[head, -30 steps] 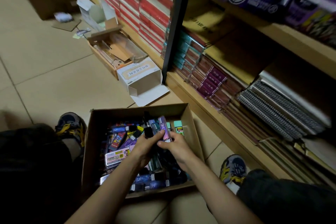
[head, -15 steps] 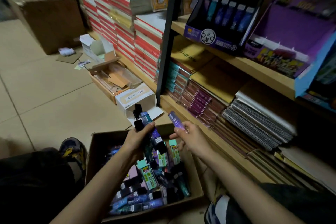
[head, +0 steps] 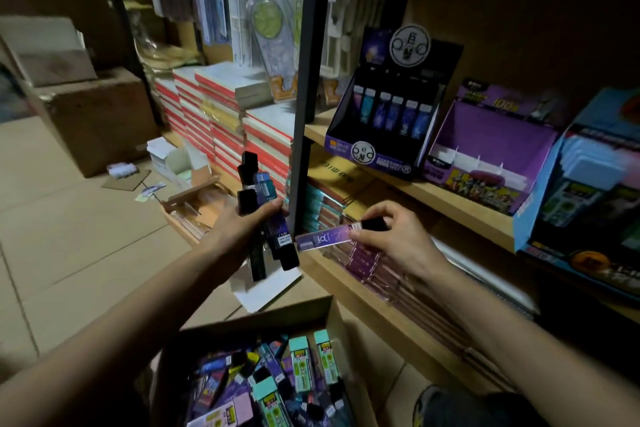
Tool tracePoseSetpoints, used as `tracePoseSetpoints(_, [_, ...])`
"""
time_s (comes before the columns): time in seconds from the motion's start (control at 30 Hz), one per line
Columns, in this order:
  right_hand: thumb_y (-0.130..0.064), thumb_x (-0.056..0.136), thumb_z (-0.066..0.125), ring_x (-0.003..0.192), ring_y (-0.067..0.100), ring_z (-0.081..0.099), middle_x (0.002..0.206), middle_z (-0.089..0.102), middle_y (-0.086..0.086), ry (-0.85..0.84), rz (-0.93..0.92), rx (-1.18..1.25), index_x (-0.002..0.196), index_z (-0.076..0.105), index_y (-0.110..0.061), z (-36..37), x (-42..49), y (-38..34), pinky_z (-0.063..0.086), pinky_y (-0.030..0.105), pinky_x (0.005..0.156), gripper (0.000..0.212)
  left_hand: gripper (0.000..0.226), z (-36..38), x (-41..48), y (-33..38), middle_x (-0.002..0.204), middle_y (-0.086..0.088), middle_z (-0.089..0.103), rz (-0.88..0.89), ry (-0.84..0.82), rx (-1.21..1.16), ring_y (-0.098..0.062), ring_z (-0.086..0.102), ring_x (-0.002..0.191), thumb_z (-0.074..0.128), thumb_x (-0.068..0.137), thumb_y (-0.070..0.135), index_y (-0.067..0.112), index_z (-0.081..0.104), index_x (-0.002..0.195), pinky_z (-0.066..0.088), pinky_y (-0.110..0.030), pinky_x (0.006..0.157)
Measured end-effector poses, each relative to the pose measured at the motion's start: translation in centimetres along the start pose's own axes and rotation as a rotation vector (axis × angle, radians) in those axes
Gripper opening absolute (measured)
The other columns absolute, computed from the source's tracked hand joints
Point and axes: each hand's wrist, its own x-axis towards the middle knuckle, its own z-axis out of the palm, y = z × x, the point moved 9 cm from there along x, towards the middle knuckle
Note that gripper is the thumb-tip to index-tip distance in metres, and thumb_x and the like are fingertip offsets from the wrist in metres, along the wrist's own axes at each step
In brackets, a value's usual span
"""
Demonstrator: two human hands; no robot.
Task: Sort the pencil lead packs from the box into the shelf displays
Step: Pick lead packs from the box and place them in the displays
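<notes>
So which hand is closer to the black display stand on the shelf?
Right. The right hand, pinching a purple pack, is just below the black display stand; the left hand, gripping a bundle of packs, is beyond the shelf post.

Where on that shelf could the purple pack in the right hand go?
The purple display, between the dark display and the blue box, shows bare white dividers with open slots. The dark display's row looks full of packs. The shelf below is packed with notebooks. The right hand holds the purple pack.
</notes>
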Motion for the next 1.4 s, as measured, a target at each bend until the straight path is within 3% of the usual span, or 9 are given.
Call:
tracePoseSetpoints(0.2, [-0.021,0.079,0.073,0.069,0.012,0.069,0.083,0.074,0.003,0.071,-0.056,0.285,0.095,0.067,-0.013,-1.4,2.7,-3.9,0.051,0.019,0.056,0.019,0.027,1.1,0.2,2.6,0.091,-0.001,0.073,0.017,-0.035,-0.025,-0.010,0.071,0.077,0.063,0.077,0.028,0.016,0.061,0.101,0.053,-0.017,0.054])
tracePoseSetpoints(0.33, [-0.016,0.085,0.066,0.063,0.005,0.064,0.077,0.069,0.000,0.251,-0.235,0.152,0.087,0.065,-0.012,-5.6,5.2,-8.9,0.052,0.017,0.055,0.005,0.038,1.1,1.6,3.5,0.097,-0.003,0.072,0.039,-0.019,-0.008,-0.016,0.070,0.086,0.064,0.073,0.035,0.015,0.062,0.106,0.052,-0.027,0.067])
tracePoseSetpoints(0.5, [-0.009,0.085,0.067,0.061,0.009,0.059,0.073,0.061,-0.001,0.420,-0.366,0.017,0.077,0.059,-0.013,-9.3,10.3,-14.6,0.053,0.020,0.056,0.012,0.036,0.7,3.3,4.7,0.092,-0.006,0.074,0.071,0.006,-0.092,-0.016,0.072,0.081,0.067,0.071,0.035,0.012,0.065,0.100,0.054,-0.025,0.061])
tracePoseSetpoints(0.6, [-0.009,0.084,0.068,0.071,0.018,0.060,0.080,0.063,0.008,0.459,-0.370,-0.074,0.089,0.064,-0.003,-9.1,14.2,-15.5,0.055,0.033,0.068,0.008,0.043,0.1,3.4,4.1,0.097,-0.006,0.074,0.058,0.028,-0.118,-0.017,0.072,0.084,0.067,0.072,0.036,0.011,0.063,0.107,0.054,-0.024,0.060])
tracePoseSetpoints(0.73, [-0.015,0.084,0.068,0.086,0.027,0.064,0.090,0.067,0.013,0.471,-0.388,-0.292,0.093,0.065,-0.001,-8.1,17.1,-15.3,0.051,0.044,0.081,0.017,0.040,-0.7,3.2,3.7,0.097,-0.004,0.073,0.061,0.031,-0.133,-0.017,0.072,0.084,0.064,0.078,0.034,0.012,0.061,0.111,0.055,-0.021,0.056])
tracePoseSetpoints(0.83, [-0.019,0.083,0.070,0.089,0.028,0.064,0.090,0.068,0.014,0.464,-0.424,-0.415,0.094,0.067,0.000,-7.7,17.8,-14.9,0.049,0.039,0.078,0.022,0.044,-1.2,3.2,3.6,0.093,0.001,0.074,0.062,0.036,-0.140,-0.013,0.071,0.081,0.065,0.075,0.034,0.015,0.058,0.114,0.054,-0.019,0.054])
tracePoseSetpoints(1.1, [-0.013,0.082,0.070,0.090,0.034,0.066,0.093,0.068,0.020,0.353,-0.371,-0.360,0.092,0.067,-0.003,-7.4,19.7,-14.4,0.052,0.052,0.084,0.015,0.042,-1.3,3.0,3.8,0.093,0.003,0.074,0.059,0.048,-0.140,-0.010,0.071,0.078,0.065,0.072,0.034,0.018,0.059,0.111,0.054,-0.016,0.053])
tracePoseSetpoints(1.3, [-0.007,0.083,0.068,0.073,0.021,0.064,0.096,0.068,0.025,0.259,-0.299,-0.411,0.095,0.066,0.005,-7.3,20.7,-15.1,0.056,0.027,0.066,0.017,0.051,-0.9,2.8,3.9,0.094,0.000,0.073,0.056,0.051,-0.138,-0.012,0.071,0.083,0.064,0.075,0.034,0.012,0.055,0.120,0.054,-0.018,0.054])
tracePoseSetpoints(1.4, [-0.006,0.083,0.067,0.074,0.021,0.063,0.098,0.067,0.025,0.261,-0.283,-0.396,0.100,0.065,0.007,-7.2,20.7,-14.6,0.055,0.029,0.069,0.021,0.049,-0.8,2.8,3.9,0.090,0.003,0.074,0.053,0.055,-0.143,-0.010,0.071,0.080,0.064,0.074,0.033,0.013,0.056,0.118,0.053,-0.017,0.053])
